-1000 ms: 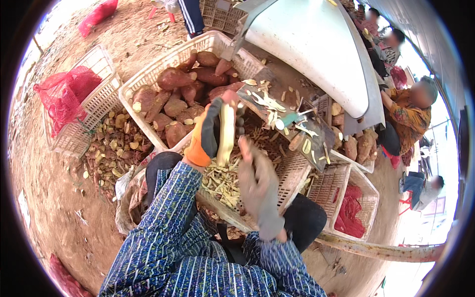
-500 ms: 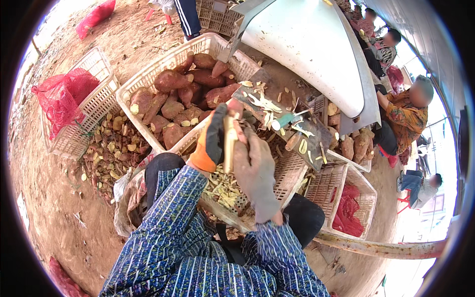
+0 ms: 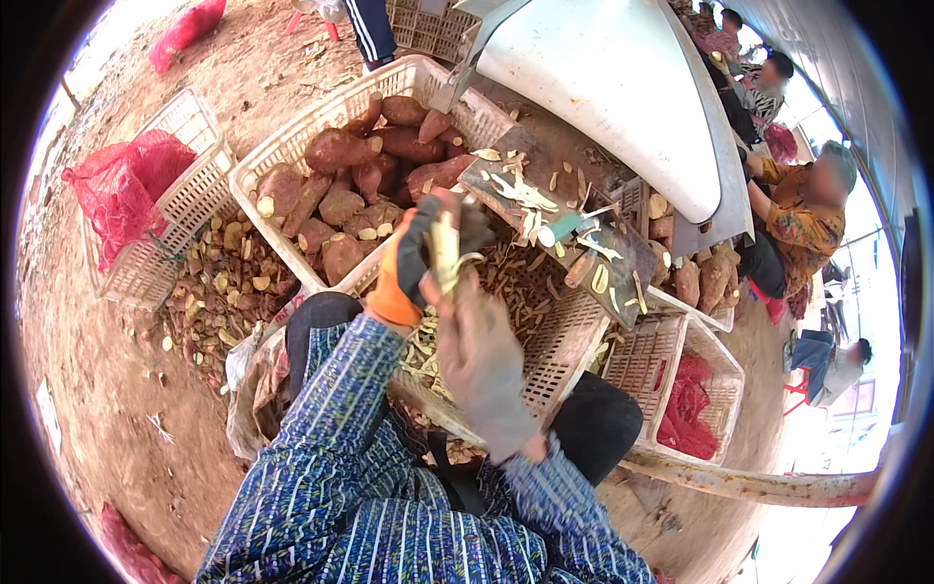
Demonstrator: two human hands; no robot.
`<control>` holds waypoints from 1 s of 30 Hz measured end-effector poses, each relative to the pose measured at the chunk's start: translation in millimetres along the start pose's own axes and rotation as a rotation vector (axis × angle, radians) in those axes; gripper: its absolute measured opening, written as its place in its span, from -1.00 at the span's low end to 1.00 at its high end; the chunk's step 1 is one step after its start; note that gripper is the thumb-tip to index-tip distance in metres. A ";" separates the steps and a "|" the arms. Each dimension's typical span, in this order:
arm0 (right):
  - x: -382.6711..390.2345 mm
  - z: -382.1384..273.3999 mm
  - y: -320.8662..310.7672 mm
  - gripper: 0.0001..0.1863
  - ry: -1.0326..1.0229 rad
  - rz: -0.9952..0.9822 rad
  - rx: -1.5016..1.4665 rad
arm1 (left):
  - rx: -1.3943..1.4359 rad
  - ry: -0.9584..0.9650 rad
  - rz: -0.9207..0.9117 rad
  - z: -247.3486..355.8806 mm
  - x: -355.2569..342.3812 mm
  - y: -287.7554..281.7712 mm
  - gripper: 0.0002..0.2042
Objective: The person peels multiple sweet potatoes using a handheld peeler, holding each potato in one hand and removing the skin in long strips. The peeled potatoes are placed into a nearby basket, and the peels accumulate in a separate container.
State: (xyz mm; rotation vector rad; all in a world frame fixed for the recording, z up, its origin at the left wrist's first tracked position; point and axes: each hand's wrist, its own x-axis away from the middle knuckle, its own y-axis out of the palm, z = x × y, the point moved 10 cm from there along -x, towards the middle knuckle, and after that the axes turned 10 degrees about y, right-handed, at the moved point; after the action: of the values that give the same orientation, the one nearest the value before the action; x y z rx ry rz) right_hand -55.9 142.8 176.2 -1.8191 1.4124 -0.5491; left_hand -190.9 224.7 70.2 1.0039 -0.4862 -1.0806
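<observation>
My left hand [image 3: 404, 268], in an orange and black glove, is closed around a partly peeled sweet potato [image 3: 445, 248]. The bared side is pale yellow; reddish skin shows at its far end. My right hand [image 3: 477, 360], in a grey glove, is closed against the near end of the sweet potato, where a curl of peel stands out. What its fingers hold is hidden and blurred. Below both hands is a white crate [image 3: 574, 350] with peel strips [image 3: 530, 292] in it. Ahead, a board [image 3: 628, 258] carries peelings and a green-handled tool [image 3: 559, 232].
A white crate of unpeeled sweet potatoes [image 3: 336, 200] stands ahead left. Trimmed pieces [image 3: 229, 268] lie on the ground beside a crate with a red mesh bag [image 3: 131, 190]. At right are a crate with red netting [image 3: 686, 419], a curved metal pipe [image 3: 759, 484] and a seated person [image 3: 803, 214].
My right hand has moved slightly left and down along the sweet potato. A peel strip now curls off its pale side. The left hand keeps its hold, shifting slightly.
</observation>
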 end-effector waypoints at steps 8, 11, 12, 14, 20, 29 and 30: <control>31.4 2.5 -15.1 -0.51 -0.248 0.211 0.079 | 0.088 -0.075 0.270 5.4 8.5 -4.4 -0.78; 30.7 36.3 21.9 -0.47 0.146 -0.094 -0.015 | 0.001 -0.051 0.166 1.5 3.8 -4.3 -0.81; 42.4 28.5 30.0 -0.47 -0.095 -0.042 0.145 | 0.082 -0.021 0.197 5.6 0.5 -9.1 -0.79; 57.0 85.2 50.7 -0.46 0.424 -0.295 -0.387 | 0.248 -0.029 0.250 3.5 -6.8 -18.1 -0.74; 17.5 101.5 15.8 -0.52 0.418 -0.122 -1.163 | 0.185 -0.123 0.118 -27.2 22.4 20.6 -0.69; -56.7 134.3 -60.7 -0.63 0.453 -0.166 -0.918 | -0.581 -0.467 -0.594 -30.0 87.4 66.1 -0.61; -58.7 120.1 -66.6 -0.62 0.386 -0.150 -0.773 | -0.461 -0.635 -0.631 -39.9 97.9 82.4 -0.60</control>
State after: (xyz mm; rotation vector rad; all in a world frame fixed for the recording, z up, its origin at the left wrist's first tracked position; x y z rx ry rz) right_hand 55.0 241.4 159.4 -2.5384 1.9363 -0.4787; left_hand -77.9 163.8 108.8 0.3786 -0.3958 -1.9960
